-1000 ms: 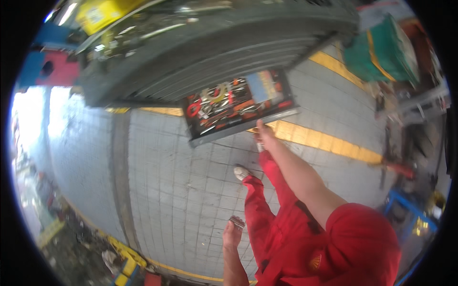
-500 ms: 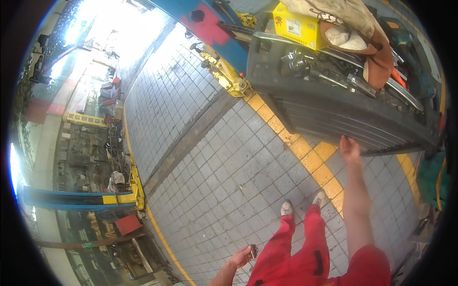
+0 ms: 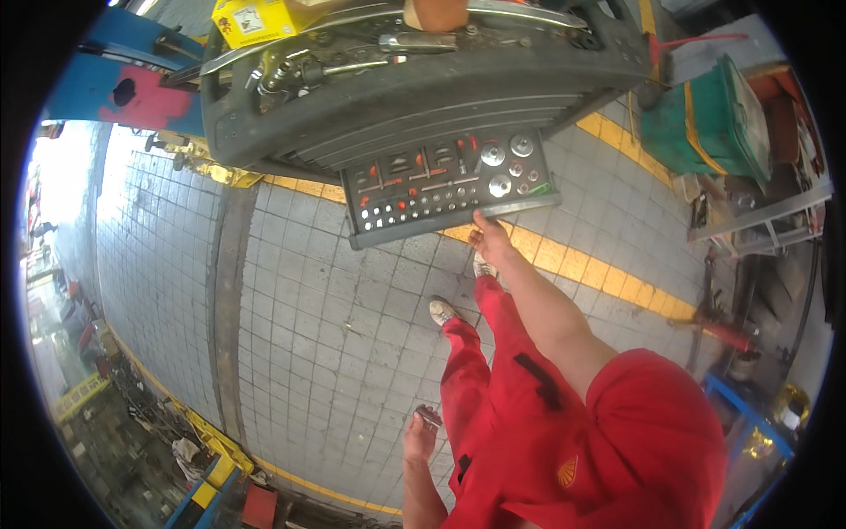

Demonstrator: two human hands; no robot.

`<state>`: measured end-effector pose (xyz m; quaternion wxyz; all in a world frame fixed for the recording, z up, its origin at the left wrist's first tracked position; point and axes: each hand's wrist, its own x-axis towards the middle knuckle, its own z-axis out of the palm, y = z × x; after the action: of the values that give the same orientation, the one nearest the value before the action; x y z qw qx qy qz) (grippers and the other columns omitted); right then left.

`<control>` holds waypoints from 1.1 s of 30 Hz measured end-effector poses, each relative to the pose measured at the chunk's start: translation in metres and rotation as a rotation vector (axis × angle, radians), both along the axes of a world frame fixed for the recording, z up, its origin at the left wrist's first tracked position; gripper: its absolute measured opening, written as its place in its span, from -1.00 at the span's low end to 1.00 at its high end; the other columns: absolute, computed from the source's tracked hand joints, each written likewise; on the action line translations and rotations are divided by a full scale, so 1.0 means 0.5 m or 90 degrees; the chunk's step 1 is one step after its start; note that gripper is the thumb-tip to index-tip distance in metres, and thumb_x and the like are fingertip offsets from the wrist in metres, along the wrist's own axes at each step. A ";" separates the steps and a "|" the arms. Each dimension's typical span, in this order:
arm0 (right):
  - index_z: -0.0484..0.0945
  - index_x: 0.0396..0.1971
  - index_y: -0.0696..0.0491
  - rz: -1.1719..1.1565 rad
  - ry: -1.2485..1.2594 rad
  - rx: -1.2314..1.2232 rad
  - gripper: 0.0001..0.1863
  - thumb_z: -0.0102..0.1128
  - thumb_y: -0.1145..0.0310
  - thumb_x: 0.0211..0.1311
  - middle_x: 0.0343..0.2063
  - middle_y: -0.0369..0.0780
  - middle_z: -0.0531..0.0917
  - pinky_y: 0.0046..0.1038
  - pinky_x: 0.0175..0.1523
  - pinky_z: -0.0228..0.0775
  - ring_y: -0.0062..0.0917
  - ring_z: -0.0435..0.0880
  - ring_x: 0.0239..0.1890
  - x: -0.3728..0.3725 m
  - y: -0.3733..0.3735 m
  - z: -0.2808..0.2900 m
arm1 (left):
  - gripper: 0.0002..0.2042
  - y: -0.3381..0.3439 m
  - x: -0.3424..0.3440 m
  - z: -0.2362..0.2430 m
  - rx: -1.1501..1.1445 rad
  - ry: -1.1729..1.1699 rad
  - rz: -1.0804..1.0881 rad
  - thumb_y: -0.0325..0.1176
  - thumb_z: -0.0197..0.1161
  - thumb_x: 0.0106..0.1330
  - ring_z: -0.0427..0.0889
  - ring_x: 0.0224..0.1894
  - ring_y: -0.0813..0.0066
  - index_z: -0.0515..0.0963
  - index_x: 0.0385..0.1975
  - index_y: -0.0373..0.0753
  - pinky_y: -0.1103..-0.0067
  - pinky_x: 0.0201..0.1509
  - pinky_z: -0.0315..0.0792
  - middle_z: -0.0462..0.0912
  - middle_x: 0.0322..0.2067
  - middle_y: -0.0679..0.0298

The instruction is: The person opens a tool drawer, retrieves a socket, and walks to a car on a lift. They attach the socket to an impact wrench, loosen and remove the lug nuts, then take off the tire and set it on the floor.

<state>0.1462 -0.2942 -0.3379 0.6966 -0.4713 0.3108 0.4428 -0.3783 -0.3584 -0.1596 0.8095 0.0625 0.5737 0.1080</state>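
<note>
A dark grey tool cart (image 3: 370, 110) has a drawer (image 3: 374, 238) pulled out, holding rows of sockets (image 3: 388, 212), T-handled tools and round silver fittings (image 3: 493, 153). My right hand (image 3: 489, 236) reaches up to the drawer's front edge, with its fingers curled at it. Low by my red trouser leg, my left hand (image 3: 421, 428) holds a small metal piece (image 3: 428, 416), too small to identify surely. On the cart's top lie metal tools (image 3: 416, 42) and a yellow box (image 3: 256, 19).
A blue lift arm (image 3: 79, 84) stands left of the cart, with yellow fittings below. A green bin (image 3: 696, 123) and a metal ladder (image 3: 775, 225) are at the right. Tiled floor (image 3: 308, 370) with yellow stripes lies around my feet. A blue frame (image 3: 740, 406) is lower right.
A drawer of mixed tools was out a second ago, then appeared pushed in; now a drawer of sockets is out. My view swung left and back, and my left hand still holds the piece.
</note>
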 end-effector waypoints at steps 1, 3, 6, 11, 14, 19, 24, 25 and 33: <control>0.46 0.07 -0.11 0.004 -0.006 -0.008 -0.52 0.52 0.14 0.28 -0.22 -0.36 0.58 -0.39 -0.26 0.57 -0.52 0.55 -0.34 -0.030 -0.022 0.008 | -0.53 0.013 0.001 0.010 0.012 0.000 0.003 -0.12 0.32 0.48 0.57 0.17 0.26 0.48 0.24 -0.27 0.26 0.36 0.42 0.59 0.12 0.21; 0.45 0.08 -0.10 -0.005 0.029 -0.061 -0.52 0.51 0.15 0.29 -0.19 -0.36 0.59 -0.35 -0.19 0.62 -0.50 0.59 -0.30 -0.090 -0.069 0.017 | -0.53 0.038 0.006 0.022 -0.011 -0.006 0.006 -0.14 0.36 0.45 0.57 0.13 0.30 0.48 0.23 -0.25 0.31 0.33 0.43 0.60 0.08 0.21; 0.49 0.00 -0.02 -0.003 0.038 -0.063 -0.57 0.49 0.13 0.31 -0.23 -0.33 0.63 -0.35 -0.16 0.65 -0.44 0.66 -0.24 -0.172 -0.134 0.021 | -0.57 0.077 0.010 0.035 -0.005 -0.003 0.001 -0.16 0.35 0.46 0.56 0.06 0.32 0.47 0.20 -0.24 0.34 0.29 0.46 0.59 0.03 0.24; 0.50 -0.04 0.06 0.025 0.019 -0.148 -0.54 0.48 0.08 0.31 -0.28 -0.25 0.67 -0.34 -0.23 0.65 -0.41 0.71 -0.32 -0.247 -0.184 0.015 | -0.56 0.125 0.014 0.038 0.009 -0.008 -0.021 -0.16 0.36 0.46 0.56 0.06 0.31 0.47 0.20 -0.25 0.33 0.27 0.47 0.59 0.01 0.23; 0.53 -0.05 0.05 0.055 0.028 -0.239 -0.53 0.47 0.02 0.31 -0.29 -0.27 0.67 -0.37 -0.28 0.64 -0.47 0.71 -0.40 -0.230 -0.161 0.011 | -0.56 0.141 0.018 0.039 0.016 -0.008 -0.035 -0.15 0.35 0.46 0.56 0.07 0.28 0.48 0.20 -0.24 0.31 0.27 0.47 0.60 0.01 0.23; 0.51 0.08 0.02 0.121 -0.006 -0.224 -0.48 0.38 -0.06 0.38 -0.24 -0.28 0.72 -0.39 -0.36 0.63 -0.52 0.72 -0.42 -0.094 -0.048 0.005 | -0.56 0.155 0.038 0.053 0.030 0.006 -0.074 -0.16 0.33 0.48 0.57 0.11 0.22 0.47 0.23 -0.22 0.25 0.29 0.47 0.60 0.04 0.20; 0.59 -0.11 0.06 0.206 0.032 -0.153 -0.67 0.27 0.07 0.47 -0.30 -0.19 0.74 -0.36 -0.33 0.63 -0.49 0.69 -0.45 0.088 0.076 0.038 | -0.56 0.163 0.051 0.088 0.053 0.016 -0.104 -0.15 0.29 0.51 0.58 0.10 0.21 0.46 0.25 -0.24 0.21 0.28 0.47 0.61 0.05 0.17; 0.58 -0.10 0.05 0.216 0.026 -0.100 -0.71 0.23 0.11 0.49 -0.31 -0.21 0.75 -0.36 -0.30 0.64 -0.48 0.70 -0.43 0.117 0.097 0.049 | -0.56 0.163 0.051 0.097 0.055 0.038 -0.106 -0.15 0.28 0.51 0.59 0.10 0.21 0.46 0.25 -0.25 0.21 0.28 0.47 0.61 0.05 0.16; 0.58 0.12 0.07 -0.006 -0.142 0.652 -0.64 0.10 0.17 0.53 -0.28 -0.13 0.75 -0.05 0.03 0.61 -0.24 0.75 -0.15 0.285 0.203 0.048 | -0.66 0.150 0.091 0.156 0.135 0.198 -0.189 -0.08 0.13 0.61 0.59 -0.22 0.48 0.53 -0.01 -0.28 0.52 -0.17 0.49 0.60 -0.23 0.31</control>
<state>0.2885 -0.1926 -0.3140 0.8685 -0.1133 -0.0193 0.4822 -0.3326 -0.2834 -0.0814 0.7074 0.2466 0.6614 0.0367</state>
